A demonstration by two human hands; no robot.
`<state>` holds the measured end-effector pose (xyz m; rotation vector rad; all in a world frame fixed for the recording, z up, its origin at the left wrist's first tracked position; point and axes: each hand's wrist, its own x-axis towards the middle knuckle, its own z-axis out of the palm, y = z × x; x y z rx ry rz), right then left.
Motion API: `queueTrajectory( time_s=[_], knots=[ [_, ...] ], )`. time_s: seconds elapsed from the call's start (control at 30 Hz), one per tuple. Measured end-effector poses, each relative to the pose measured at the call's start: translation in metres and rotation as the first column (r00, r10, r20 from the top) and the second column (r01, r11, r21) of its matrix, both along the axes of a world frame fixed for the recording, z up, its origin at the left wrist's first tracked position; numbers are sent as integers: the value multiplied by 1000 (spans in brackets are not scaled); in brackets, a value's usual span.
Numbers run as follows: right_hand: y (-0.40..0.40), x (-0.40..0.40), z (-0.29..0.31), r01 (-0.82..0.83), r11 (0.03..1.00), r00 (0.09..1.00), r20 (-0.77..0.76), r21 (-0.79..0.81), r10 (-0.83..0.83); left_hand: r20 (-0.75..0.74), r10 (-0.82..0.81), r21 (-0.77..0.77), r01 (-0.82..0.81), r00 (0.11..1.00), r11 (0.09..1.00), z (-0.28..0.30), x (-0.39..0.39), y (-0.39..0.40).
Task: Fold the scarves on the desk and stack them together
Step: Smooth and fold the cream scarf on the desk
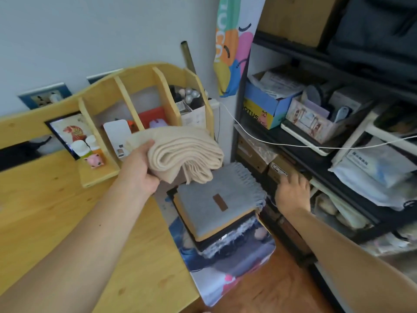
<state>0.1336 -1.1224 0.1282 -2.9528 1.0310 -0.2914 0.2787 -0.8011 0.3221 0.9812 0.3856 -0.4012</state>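
— Item one, the scarves?
— Folded cream scarf (187, 152) held in the air above the desk's far right corner, its lower fringe hanging just over the stack. Grey scarf (216, 199), folded, brown tag up, lies on top of the stack; a dark fringed scarf (228, 243) lies beneath it, on a printed mat (234, 267) at the desk's right edge.
— Hands?
— Left hand (138, 168) grips the cream scarf by its folded end, thumb on top. Right hand (293, 190) is off the desk's right edge, fingers spread and relaxed, holding nothing, near the black shelving (316, 159).
— Surroundings?
— Wooden desk (56, 199); wooden organiser (140, 86) along its far edge with a pink pig figure (96, 160). A white cable (293, 144) crosses the shelving.
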Motion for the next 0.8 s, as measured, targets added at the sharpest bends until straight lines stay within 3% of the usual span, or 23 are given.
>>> queueTrajectory(
  time_s=[0.07,0.13,0.2,0.27,0.33,0.4,0.5,0.6,0.7,0.8],
  knots=[
    [23,1,9,-225,974,970,92,-12,226,-10,-9,7,9,1000,1000,0,-3,-2],
    [49,1,23,-436,900,874,234,-10,427,-28,-17,6,17,999,1000,3,-8,-7],
    [68,2,48,-465,881,797,472,80,378,-43,-54,21,55,998,998,7,-12,-19],
    [78,4,80,-532,831,725,593,161,350,-54,-92,40,94,994,995,13,-13,-41],
    [83,8,111,-612,791,651,577,15,493,-54,-126,66,130,991,989,16,-9,-74],
    [76,17,135,-578,800,644,513,-158,567,-23,-192,90,194,981,977,24,-4,-111],
    [51,28,166,-420,884,689,561,-207,459,31,-274,72,271,961,960,32,1,-160],
    [26,28,184,-334,920,675,628,-207,386,88,-329,80,323,940,943,41,-1,-181],
    [25,25,167,-361,899,696,570,-247,436,49,-345,111,338,937,935,15,2,-165],
    [38,33,102,-500,835,749,370,-229,550,-80,-275,177,285,958,942,-58,-1,-122]
  ],
)
